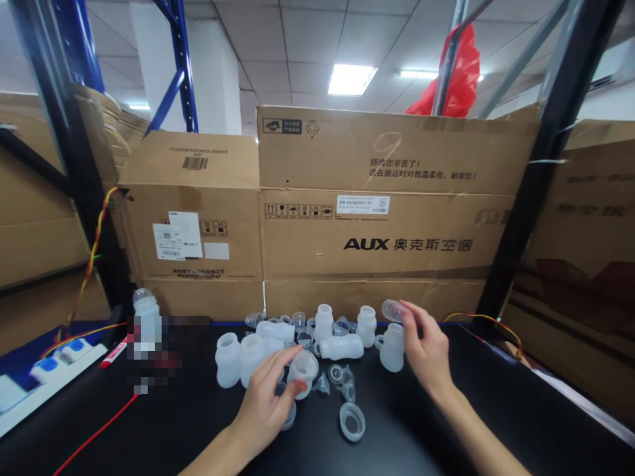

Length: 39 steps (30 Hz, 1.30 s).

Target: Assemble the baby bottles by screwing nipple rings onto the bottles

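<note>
My left hand [268,390] is closed around a small translucent baby bottle [303,369] held upright, its top facing me. My right hand [427,344] pinches a clear domed cap [393,311] on its side, above another upright bottle [393,349] near the fingers. Beside my left hand stand two open-topped bottles [227,360]. Below it lies a ring-shaped collar [289,416], partly hidden by the hand. Between my hands are clear nipples [323,384] and a grey collar ring [352,422] on the black table [391,430].
Farther back are more bottles, one lying down [341,347], and several clear caps [298,320]. A capped bottle [146,317] and a red marker [114,354] stand left, near a power strip [54,377]. Cardboard boxes [307,258] wall off the back.
</note>
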Motion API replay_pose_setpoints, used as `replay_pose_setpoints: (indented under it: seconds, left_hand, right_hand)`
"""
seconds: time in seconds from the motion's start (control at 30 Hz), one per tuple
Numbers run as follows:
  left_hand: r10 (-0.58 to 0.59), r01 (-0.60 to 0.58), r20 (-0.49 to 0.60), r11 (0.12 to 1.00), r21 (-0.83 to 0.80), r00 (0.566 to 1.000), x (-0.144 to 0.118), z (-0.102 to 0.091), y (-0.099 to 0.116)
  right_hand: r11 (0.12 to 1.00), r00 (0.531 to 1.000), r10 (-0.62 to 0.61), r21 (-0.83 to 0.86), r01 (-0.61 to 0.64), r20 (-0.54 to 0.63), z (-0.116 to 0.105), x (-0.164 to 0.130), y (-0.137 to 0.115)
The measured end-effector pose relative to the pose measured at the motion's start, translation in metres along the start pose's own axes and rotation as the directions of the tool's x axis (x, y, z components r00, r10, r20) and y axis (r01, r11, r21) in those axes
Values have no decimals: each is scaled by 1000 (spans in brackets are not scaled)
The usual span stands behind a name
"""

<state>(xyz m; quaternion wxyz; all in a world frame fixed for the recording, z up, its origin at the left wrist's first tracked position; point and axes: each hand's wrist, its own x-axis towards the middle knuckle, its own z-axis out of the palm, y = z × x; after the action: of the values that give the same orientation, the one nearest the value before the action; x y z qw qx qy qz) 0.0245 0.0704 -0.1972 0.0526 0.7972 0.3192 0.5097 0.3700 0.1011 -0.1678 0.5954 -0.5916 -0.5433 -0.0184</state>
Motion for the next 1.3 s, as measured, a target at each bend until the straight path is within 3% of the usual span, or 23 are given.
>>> replay_pose_setpoints:
  seconds: [0.1,0.23,0.5,0.73,0.9,1.1,1.17,1.23,1.3]
  left_hand:
    - [-151,151,11,984,-95,988,-3,4,-4]
    - [-243,252,69,953,-166,967,-4,6,-3]
    - [-311,328,111,926,-189,944,-3,10,-2]
    - [-266,254,-34,946,-201,963,-7,14,-14]
    - [-241,228,-112,966,-122,964,-9,16,-22]
    - [-51,62,-197,997,52,979,3,-5,-12]
    - [48,-7,-298,990,138,953,8,-19,-14]
    - [150,-66,-432,977,203,889,12,-37,-23]
    - [168,-59,-491,971,230,855,16,-57,-37]
  right_hand:
    - [967,979,201,-153,-202,-23,-10,18,21]
    - [899,928,363,-293,-326,79,-15,28,46]
    - [803,839,481,-512,-305,255,-9,21,57]
    - [776,826,457,-601,-190,329,-7,22,64]
    - [794,816,429,-592,-137,387,-6,22,72]
    - [806,826,430,-567,-169,365,2,21,84]
    - [812,840,410,-562,-158,356,2,22,87]
    - [821,866,370,-555,-135,336,1,24,89]
    - [835,900,311,-541,-104,307,0,27,89]
